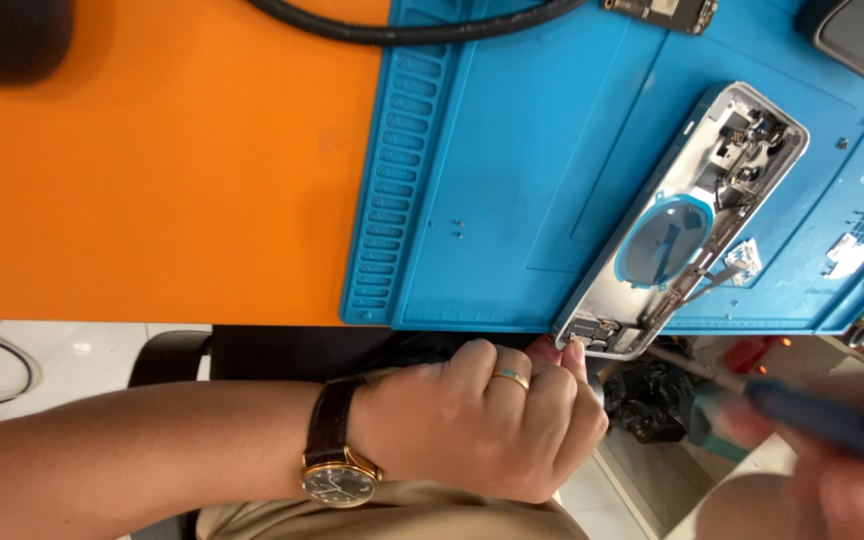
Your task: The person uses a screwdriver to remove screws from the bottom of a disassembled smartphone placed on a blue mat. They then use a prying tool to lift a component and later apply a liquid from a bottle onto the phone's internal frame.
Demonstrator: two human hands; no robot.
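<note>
Steadying the opened phone shell by its near corner, left hand pinches; right hand (blurred) grips a screwdriver, apparently mid-disassembly.

Phone frame: brushed silvery metal shell, dull sheen, small dark metal parts inside.
Round coil: thin, smooth, grey-blue film look, slightly glossy.
Repair mat: blue rubbery silicone, matt, ribbed along one side.
Worktop: orange, smooth, faintly satin laminate look.
Cable: black rubber, matt.
Watch on my left hand: dark brown leather strap with grain, polished gold-toned metal case, glossy dark dial.
Ring: shiny gold-toned metal.
Tool in my right hand: dark blue handle, blurred, likely plastic; thin grey metal shaft.
Floor: pale glossy tile.
</note>
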